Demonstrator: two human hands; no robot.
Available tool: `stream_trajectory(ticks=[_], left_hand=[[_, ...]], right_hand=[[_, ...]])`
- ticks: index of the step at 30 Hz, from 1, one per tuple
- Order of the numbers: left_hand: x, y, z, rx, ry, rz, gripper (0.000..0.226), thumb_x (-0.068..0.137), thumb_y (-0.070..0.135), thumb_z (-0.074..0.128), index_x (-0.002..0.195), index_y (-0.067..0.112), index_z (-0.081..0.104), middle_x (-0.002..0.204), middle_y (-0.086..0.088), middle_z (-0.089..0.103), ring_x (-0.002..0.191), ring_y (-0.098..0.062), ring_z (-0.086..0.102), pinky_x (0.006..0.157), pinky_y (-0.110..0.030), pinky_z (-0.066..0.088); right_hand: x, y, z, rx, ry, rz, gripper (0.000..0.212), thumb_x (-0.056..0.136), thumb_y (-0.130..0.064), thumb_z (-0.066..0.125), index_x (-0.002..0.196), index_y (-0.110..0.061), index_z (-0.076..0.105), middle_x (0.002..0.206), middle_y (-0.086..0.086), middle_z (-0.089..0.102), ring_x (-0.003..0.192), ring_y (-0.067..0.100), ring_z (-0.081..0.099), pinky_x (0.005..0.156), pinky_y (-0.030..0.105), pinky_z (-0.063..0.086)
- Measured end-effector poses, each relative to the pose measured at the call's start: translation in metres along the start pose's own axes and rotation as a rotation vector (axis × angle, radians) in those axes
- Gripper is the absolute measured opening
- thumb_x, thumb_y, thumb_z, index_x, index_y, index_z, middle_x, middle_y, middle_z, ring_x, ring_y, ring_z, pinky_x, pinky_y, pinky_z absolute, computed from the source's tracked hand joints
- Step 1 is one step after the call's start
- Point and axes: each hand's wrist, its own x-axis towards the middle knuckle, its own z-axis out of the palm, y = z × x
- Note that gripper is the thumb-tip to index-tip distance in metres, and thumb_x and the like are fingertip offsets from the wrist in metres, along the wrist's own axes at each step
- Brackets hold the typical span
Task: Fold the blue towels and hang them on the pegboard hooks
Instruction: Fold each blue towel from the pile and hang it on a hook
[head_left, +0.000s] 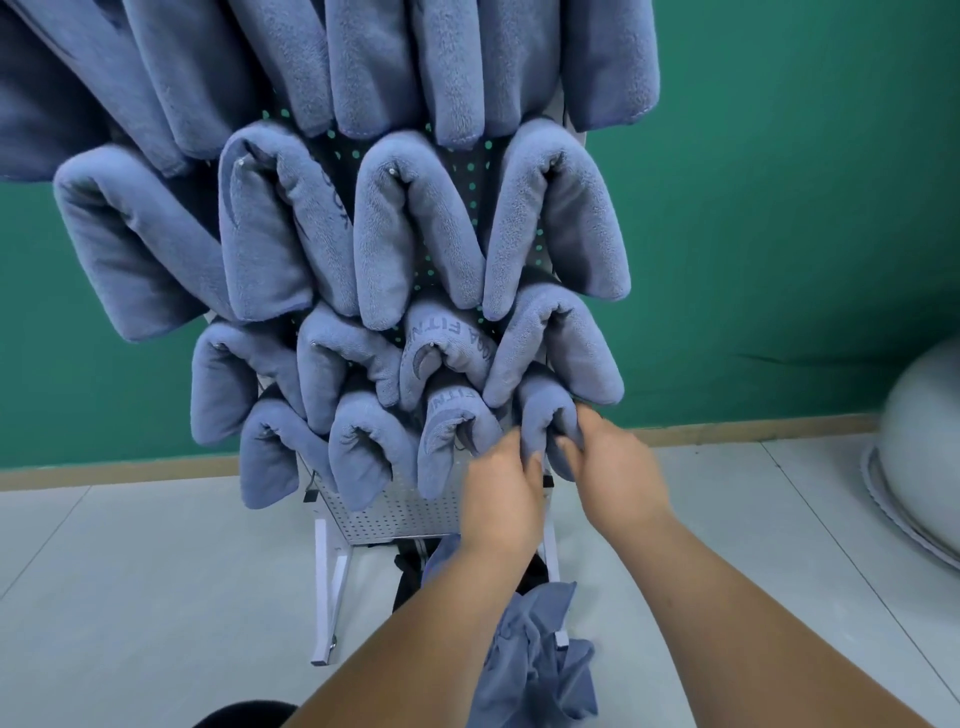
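Observation:
A perforated pegboard (395, 512) on a white stand carries several folded blue towels draped over its hooks in rows. At the bottom right a folded blue towel (540, 410) hangs over a hook. My left hand (501, 491) grips its left flap from below. My right hand (618, 467) grips its right flap. Both hands' fingers curl into the cloth, and the hook under this towel is hidden. A crumpled loose blue towel (540, 660) lies on the floor below my arms.
The white stand leg (330, 592) rests on a pale tiled floor. A green wall (779, 208) is behind. A grey rounded object (924, 457) sits at the right edge. A dark object (239, 716) shows at the bottom edge.

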Motion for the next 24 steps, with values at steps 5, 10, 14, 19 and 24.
stream_trajectory(ticks=[5,10,14,19,24], left_hand=[[-0.028,-0.032,0.001,0.02,-0.253,-0.068,0.026,0.102,0.026,0.059,0.126,0.019,0.067,0.108,0.004,0.077,0.1,-0.02,0.072,0.09,-0.043,0.058],[-0.07,-0.088,-0.006,0.237,-0.544,-0.148,0.06,0.102,0.041,0.06,0.158,0.036,0.04,0.133,0.006,0.068,0.116,-0.016,0.066,0.1,-0.036,0.056],[-0.114,-0.134,-0.022,0.313,-0.715,-0.244,0.065,0.101,0.036,0.063,0.16,0.033,0.036,0.148,0.0,0.057,0.129,-0.023,0.059,0.103,-0.031,0.05],[-0.162,-0.179,-0.032,0.396,-0.856,-0.306,0.067,0.097,0.041,0.064,0.157,0.034,0.038,0.147,-0.005,0.051,0.128,-0.029,0.056,0.102,-0.036,0.049],[-0.185,-0.198,-0.025,0.419,-0.955,-0.296,0.074,0.094,0.044,0.069,0.16,0.041,0.035,0.152,-0.006,0.045,0.136,-0.031,0.05,0.111,-0.04,0.046]], right_hand=[[-0.027,0.01,0.018,-0.06,-0.167,0.127,0.03,0.106,-0.035,0.053,0.13,-0.019,0.042,0.118,0.006,0.065,0.095,0.031,0.058,0.071,0.04,0.047],[-0.064,0.019,0.036,-0.198,-0.427,0.231,0.067,0.105,-0.04,0.056,0.156,-0.011,0.024,0.145,0.008,0.049,0.132,0.03,0.052,0.098,0.042,0.05],[-0.098,0.022,0.052,-0.234,-0.641,0.17,0.067,0.105,-0.038,0.055,0.162,-0.019,0.026,0.156,0.008,0.041,0.141,0.03,0.046,0.111,0.042,0.047],[-0.14,0.023,0.09,-0.192,-0.823,0.118,0.059,0.102,-0.042,0.057,0.157,-0.028,0.039,0.153,0.007,0.044,0.131,0.03,0.054,0.106,0.042,0.051],[-0.172,0.025,0.13,-0.204,-0.931,0.083,0.064,0.1,-0.045,0.059,0.158,-0.031,0.036,0.156,0.007,0.041,0.139,0.031,0.046,0.109,0.042,0.049]])
